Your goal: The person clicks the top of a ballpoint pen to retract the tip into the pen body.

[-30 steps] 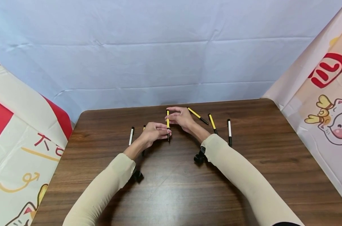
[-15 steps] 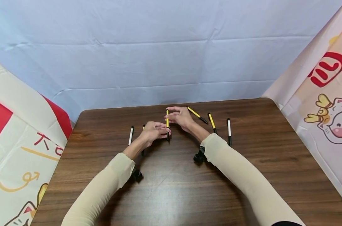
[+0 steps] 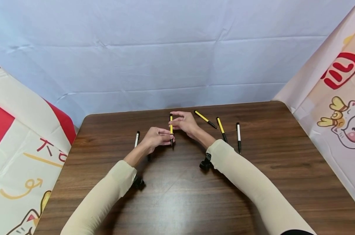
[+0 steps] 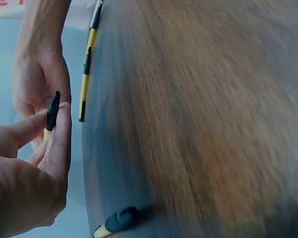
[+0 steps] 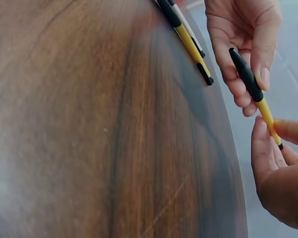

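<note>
A yellow pen with a black grip is held between both hands above the far part of the table, its black tip toward the person. My left hand pinches the black grip section between thumb and fingers. At the other end, my right hand pinches the yellow barrel near its black end cap. The right wrist view shows this same pen with thumbs and fingers of both hands on it. Beneath the left wrist, the black tip of another pen shows; the rest of it is hidden.
On the brown wooden table a white pen lies left of the hands. To the right lie a slanted yellow pen, a second yellow pen and a white pen. A pale cloth hangs behind the far edge.
Both hands have shifted slightly left with the yellow pen. My left hand now covers the upper part of the pen lying under it. The grips look the same.
</note>
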Motion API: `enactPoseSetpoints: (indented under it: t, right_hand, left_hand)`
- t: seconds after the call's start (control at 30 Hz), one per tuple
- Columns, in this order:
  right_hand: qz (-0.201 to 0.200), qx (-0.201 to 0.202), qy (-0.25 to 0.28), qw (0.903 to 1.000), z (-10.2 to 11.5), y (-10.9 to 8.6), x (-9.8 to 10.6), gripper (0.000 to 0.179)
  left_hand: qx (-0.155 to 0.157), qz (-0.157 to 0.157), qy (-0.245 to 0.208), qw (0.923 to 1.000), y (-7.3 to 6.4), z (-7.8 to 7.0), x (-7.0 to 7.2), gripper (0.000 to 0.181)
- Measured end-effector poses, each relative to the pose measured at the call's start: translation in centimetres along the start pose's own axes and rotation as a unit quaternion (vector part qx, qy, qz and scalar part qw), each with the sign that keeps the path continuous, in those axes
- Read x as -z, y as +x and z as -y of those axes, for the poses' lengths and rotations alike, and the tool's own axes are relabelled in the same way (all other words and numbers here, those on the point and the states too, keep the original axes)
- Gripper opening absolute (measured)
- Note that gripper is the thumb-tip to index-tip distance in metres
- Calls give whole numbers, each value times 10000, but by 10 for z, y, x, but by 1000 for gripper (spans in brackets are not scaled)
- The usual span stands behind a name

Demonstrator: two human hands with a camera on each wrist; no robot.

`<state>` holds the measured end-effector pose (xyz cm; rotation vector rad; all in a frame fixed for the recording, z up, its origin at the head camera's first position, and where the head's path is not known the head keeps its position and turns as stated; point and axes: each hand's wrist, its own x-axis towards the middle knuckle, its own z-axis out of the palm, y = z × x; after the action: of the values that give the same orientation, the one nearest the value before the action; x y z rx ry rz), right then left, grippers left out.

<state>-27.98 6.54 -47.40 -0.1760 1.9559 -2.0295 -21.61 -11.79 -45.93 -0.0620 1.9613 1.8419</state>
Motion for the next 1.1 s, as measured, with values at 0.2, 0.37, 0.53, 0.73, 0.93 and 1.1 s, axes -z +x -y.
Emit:
enactPoseSetpoints:
  t: [0.2, 0.37, 0.53, 0.73, 0.93, 1.1]
  right_hand:
    - [-7, -2, -305, 9995, -2, -4, -8, 58]
    - [25, -50, -415, 9991, -5, -8, -13, 57]
    - [42, -9, -658, 9978, -9, -11, -20, 55]
    - [86, 80, -895, 9959, -10, -14, -27, 53]
    - [114, 20, -911, 9958, -13, -17, -31, 53]
    - [152, 22, -1088, 9939, -16, -19, -31, 54]
  left_hand:
    - [35, 28, 136, 9999, -5, 5, 6, 27]
    - [50, 68, 255, 9996, -10, 8, 10, 26]
    - [114, 34, 670, 9977, -17, 8, 13, 23]
    - [129, 15, 996, 9949, -23, 7, 18, 22]
    - [192, -2, 1182, 9928, -24, 11, 20, 20]
    - [183, -3, 1586, 9872, -27, 12, 20, 14]
